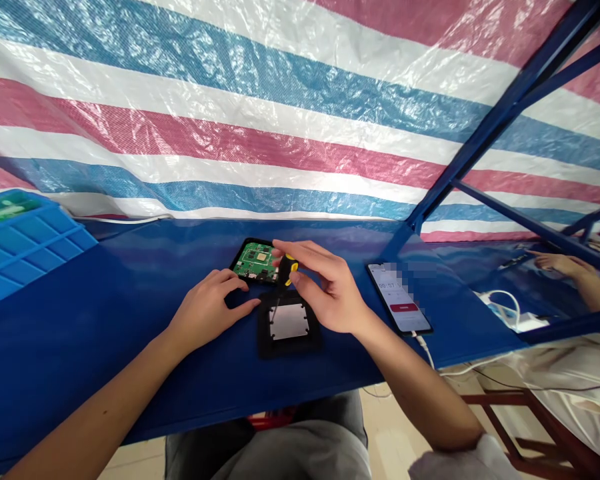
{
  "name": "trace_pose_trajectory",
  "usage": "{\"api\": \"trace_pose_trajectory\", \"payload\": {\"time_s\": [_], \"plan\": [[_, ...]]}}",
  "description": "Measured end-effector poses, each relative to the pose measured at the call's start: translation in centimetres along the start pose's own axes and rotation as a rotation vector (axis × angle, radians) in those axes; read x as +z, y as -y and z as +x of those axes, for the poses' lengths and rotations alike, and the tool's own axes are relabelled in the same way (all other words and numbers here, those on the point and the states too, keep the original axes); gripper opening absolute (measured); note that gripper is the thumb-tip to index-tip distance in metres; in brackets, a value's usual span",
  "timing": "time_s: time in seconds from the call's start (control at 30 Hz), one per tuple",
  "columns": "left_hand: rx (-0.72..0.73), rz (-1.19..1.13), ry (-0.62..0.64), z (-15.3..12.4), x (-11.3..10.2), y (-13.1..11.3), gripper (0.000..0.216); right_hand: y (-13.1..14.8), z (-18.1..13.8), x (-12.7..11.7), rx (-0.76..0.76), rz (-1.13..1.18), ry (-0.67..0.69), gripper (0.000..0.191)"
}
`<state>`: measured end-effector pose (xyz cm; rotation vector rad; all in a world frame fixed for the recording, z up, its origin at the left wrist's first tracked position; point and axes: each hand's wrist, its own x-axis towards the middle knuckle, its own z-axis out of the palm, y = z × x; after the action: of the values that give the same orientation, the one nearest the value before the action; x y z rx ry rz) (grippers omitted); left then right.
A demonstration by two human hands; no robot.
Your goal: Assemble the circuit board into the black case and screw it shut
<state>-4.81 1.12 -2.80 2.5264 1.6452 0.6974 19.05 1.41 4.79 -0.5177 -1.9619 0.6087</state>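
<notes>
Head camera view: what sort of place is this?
Probably a makeshift electronics assembly or repair bench. The right hand holds a small screwdriver over a green circuit board, a blue parts tray sits nearby, and a striped tarp serves as a wall.

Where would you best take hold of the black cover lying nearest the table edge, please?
The black cover lies flat, metal plate up, with the screwdriver and right hand above its far edge. I would probably pinch its near rim, coming from the table's front edge, where its border is free.
</notes>
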Motion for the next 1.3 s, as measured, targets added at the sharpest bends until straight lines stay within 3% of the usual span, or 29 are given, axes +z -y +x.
{"api": "trace_pose_trajectory", "payload": {"time_s": [0.17,0.3,0.47,0.63,0.8,0.97,1.03,1.3], "plan": [[-0.005,0.006,0.008,-0.03,0.11,0.09,0.042,0.07,0.03,0.01,0.004,-0.078,-0.073,0.028],[-0.004,0.003,0.009,-0.08,0.1,0.13,0.042,0.05,-0.09,-0.1,0.033,-0.014,0.015,0.035],[0.006,0.006,0.004,-0.13,0.03,0.16,0.042,0.0,-0.04,-0.11,0.012,-0.05,-0.059,0.027],[0.001,0.0,0.012,-0.06,-0.04,0.04,0.044,-0.02,-0.07,0.11,0.054,0.034,0.023,0.03],[-0.001,-0.003,0.009,-0.07,-0.07,0.0,0.047,-0.06,-0.11,0.07,0.067,-0.043,-0.068,0.023],[-0.01,0.002,0.017,-0.05,-0.07,-0.04,0.045,0.02,-0.4,-0.25,0.157,0.103,0.098,0.034],[-0.013,0.005,0.012,-0.01,-0.04,-0.1,0.044,-0.03,-0.42,-0.25,0.199,0.098,0.084,0.039],[-0.001,0.016,0.002,-0.04,0.08,-0.14,0.045,-0.67,-0.09,-0.36,0.322,0.057,0.018,0.025]]}}
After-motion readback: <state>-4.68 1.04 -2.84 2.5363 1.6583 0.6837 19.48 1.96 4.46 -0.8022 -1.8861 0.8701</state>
